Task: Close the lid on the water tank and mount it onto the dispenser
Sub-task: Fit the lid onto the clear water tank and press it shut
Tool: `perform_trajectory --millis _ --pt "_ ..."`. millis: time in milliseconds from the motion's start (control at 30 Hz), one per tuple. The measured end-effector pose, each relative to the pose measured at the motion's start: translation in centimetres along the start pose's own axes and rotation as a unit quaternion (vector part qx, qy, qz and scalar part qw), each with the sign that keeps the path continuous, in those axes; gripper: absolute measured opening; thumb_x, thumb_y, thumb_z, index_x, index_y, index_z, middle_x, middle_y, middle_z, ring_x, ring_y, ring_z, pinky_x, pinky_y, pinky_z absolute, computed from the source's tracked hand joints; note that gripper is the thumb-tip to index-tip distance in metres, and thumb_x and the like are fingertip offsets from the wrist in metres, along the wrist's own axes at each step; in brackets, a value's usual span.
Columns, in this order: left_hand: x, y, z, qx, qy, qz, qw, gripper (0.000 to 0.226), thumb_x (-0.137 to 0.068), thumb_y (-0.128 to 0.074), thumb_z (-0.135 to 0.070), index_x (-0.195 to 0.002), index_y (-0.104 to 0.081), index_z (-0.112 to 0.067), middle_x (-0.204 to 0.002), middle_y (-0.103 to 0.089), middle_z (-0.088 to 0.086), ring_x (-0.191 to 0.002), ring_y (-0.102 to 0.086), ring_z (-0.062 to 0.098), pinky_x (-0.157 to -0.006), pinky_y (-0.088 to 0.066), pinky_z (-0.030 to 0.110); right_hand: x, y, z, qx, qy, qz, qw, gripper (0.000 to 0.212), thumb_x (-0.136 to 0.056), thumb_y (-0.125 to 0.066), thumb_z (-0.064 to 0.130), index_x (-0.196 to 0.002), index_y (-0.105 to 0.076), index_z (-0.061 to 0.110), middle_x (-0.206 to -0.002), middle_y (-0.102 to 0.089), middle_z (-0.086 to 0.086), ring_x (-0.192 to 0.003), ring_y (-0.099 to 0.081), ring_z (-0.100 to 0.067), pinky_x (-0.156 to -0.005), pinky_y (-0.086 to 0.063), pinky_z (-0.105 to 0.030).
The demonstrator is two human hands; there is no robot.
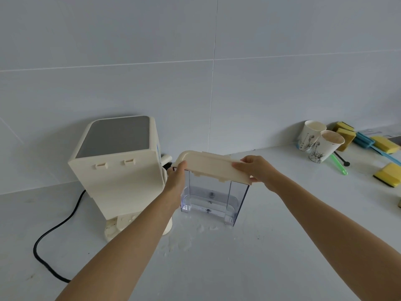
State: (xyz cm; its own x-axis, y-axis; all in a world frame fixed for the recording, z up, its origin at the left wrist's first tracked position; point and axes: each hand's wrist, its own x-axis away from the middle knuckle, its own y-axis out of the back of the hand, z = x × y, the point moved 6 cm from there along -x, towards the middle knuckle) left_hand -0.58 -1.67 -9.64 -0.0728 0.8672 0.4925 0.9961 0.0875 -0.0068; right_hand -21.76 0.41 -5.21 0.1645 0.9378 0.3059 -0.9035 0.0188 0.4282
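Observation:
A clear plastic water tank (213,200) stands upright on the white counter, just right of the cream dispenser (118,170). A cream lid (208,165) lies tilted across the tank's top opening. My left hand (176,181) grips the tank's upper left corner, thumb touching the lid's left end. My right hand (257,170) holds the lid's right end, fingers on top. The dispenser's back faces me, with two small slots near its top and a grey top panel.
A black power cord (54,231) runs from the dispenser across the counter at the left. Two paper cups (321,142), yellow sponges (388,174), a green stick (339,165) and a black stirrer lie at the right. Water drops lie on the counter (217,268) below the tank.

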Motion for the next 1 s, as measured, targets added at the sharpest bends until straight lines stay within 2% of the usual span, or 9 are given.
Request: perform_trajectory --millis 133,267,367,500,633,700,800,900,1000 --pt "-0.9 -0.2 -0.8 -0.023 -0.015 0.01 1.0 0.054 -0.087 -0.04 -0.04 -0.134 -0.032 -0.014 -0.116 -0.038 0.0 -0.112 -0.037 0.023 -0.095 -0.031 0.039 0.6 0.0 -0.5 0.025 -0.017 0.023 0.999 0.025 -0.076 -0.068 0.03 -0.067 -0.052 0.012 -0.081 -0.06 -0.005 -0.074 -0.057 -0.017 -0.077 -0.053 -0.033" --pt "-1.4 -0.8 -1.6 -0.028 -0.015 0.033 0.999 0.043 -0.082 -0.045 -0.043 -0.117 -0.045 -0.018 -0.113 -0.04 -0.003 -0.098 -0.042 0.016 -0.082 -0.037 0.033 1.5 -0.6 -0.6 0.059 -0.027 0.051 0.997 0.032 -0.073 -0.07 0.034 -0.063 -0.051 0.012 -0.072 -0.06 -0.002 -0.063 -0.057 -0.013 -0.067 -0.051 -0.026" --pt "-2.0 -1.2 -2.1 -0.029 -0.014 0.031 0.999 0.042 -0.087 -0.047 -0.042 -0.117 -0.05 -0.013 -0.113 -0.046 0.001 -0.104 -0.044 0.018 -0.088 -0.04 0.032 2.1 -1.6 -0.7 0.075 -0.037 0.075 0.994 0.034 -0.071 -0.071 0.038 -0.066 -0.051 0.01 -0.07 -0.061 -0.001 -0.06 -0.059 -0.012 -0.062 -0.05 -0.023" --pt "-2.3 -2.2 -3.1 -0.056 -0.03 0.035 0.997 0.03 -0.087 -0.049 -0.043 -0.087 -0.056 -0.014 -0.098 -0.057 0.004 -0.094 -0.054 0.019 -0.085 -0.046 0.029 2.8 -3.0 -0.8 0.086 -0.047 0.107 0.989 0.039 -0.069 -0.071 0.043 -0.07 -0.053 0.009 -0.078 -0.067 -0.01 -0.065 -0.062 -0.019 -0.059 -0.048 -0.022" --pt "-2.3 -3.4 -4.2 -0.092 -0.048 0.05 0.993 0.027 -0.088 -0.049 -0.038 -0.072 -0.055 -0.017 -0.094 -0.058 0.007 -0.077 -0.055 0.019 -0.065 -0.044 0.023 3.3 -4.9 -0.9 0.09 -0.052 0.144 0.984 0.045 -0.069 -0.068 0.048 -0.084 -0.059 0.007 -0.082 -0.068 -0.011 -0.065 -0.064 -0.019 -0.063 -0.051 -0.024" --pt "-2.2 -4.0 -4.5 -0.114 -0.054 0.057 0.99 0.026 -0.088 -0.05 -0.037 -0.085 -0.06 -0.013 -0.094 -0.058 0.007 -0.074 -0.055 0.019 -0.065 -0.042 0.025 3.5 -5.8 -1.1 0.088 -0.059 0.155 0.982 0.053 -0.07 -0.066 0.05 -0.095 -0.06 0.005 -0.076 -0.066 -0.008 -0.062 -0.063 -0.017 -0.064 -0.051 -0.024" --pt "-2.0 -4.6 -4.6 -0.123 -0.06 0.077 0.988 0.035 -0.088 -0.052 -0.033 -0.113 -0.059 -0.009 -0.101 -0.058 0.007 -0.091 -0.055 0.023 -0.079 -0.041 0.028 3.6 -6.5 -1.4 0.069 -0.073 0.161 0.982 0.044 -0.072 -0.064 0.051 -0.085 -0.057 0.009 -0.067 -0.06 -0.005 -0.056 -0.059 -0.015 -0.06 -0.049 -0.023" --pt "-1.4 -4.6 -4.8 -0.152 -0.061 0.086 0.983 0.019 -0.088 -0.049 -0.037 -0.089 -0.056 -0.019 -0.096 -0.056 0.005 -0.088 -0.052 0.022 -0.079 -0.039 0.027 3.5 -6.4 -1.5 0.086 -0.064 0.168 0.98 0.043 -0.072 -0.06 0.055 -0.084 -0.056 0.013 -0.069 -0.062 -0.004 -0.06 -0.061 -0.016 -0.064 -0.049 -0.025" --pt "-0.6 -4.3 -4.8 -0.175 -0.066 0.087 0.979 0.024 -0.088 -0.044 -0.037 -0.07 -0.048 -0.021 -0.084 -0.05 0.003 -0.074 -0.048 0.019 -0.067 -0.038 0.025 3.3 -5.7 -1.0 0.125 -0.049 0.18 0.974 0.048 -0.078 -0.049 0.06 -0.09 -0.054 0.014 -0.072 -0.066 -0.004 -0.067 -0.063 -0.015 -0.069 -0.05 -0.027"
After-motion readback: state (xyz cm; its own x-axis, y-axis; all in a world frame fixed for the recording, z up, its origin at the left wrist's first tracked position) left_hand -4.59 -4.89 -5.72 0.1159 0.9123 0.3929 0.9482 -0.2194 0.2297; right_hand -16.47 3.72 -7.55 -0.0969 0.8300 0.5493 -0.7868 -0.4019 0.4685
